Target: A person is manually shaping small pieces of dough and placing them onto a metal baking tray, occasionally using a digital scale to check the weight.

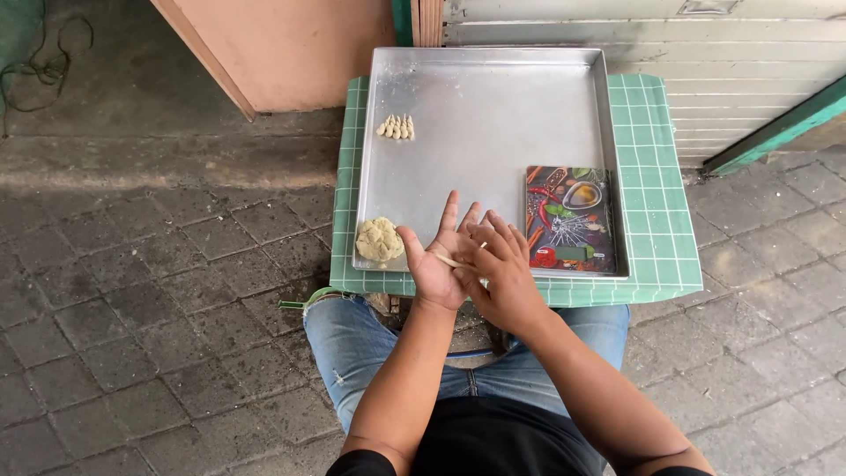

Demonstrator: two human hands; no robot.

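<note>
My left hand [438,263] lies palm up over the near edge of a metal baking tray [493,106], fingers spread. My right hand [502,269] presses across that palm, and a thin pale strip of dough [450,260] shows between the two hands. A lump of pale dough [380,240] sits in the tray's near left corner, just left of my left hand. Several small shaped dough pieces [397,128] lie in a row near the tray's far left side.
A flat rectangular kitchen scale with a colourful spice picture [570,219] rests in the tray's near right corner. The tray stands on a small table with a green checked cloth [656,185]. Grey paving stones [159,308] surround it; a peach-coloured board [291,48] and white siding [731,62] stand behind.
</note>
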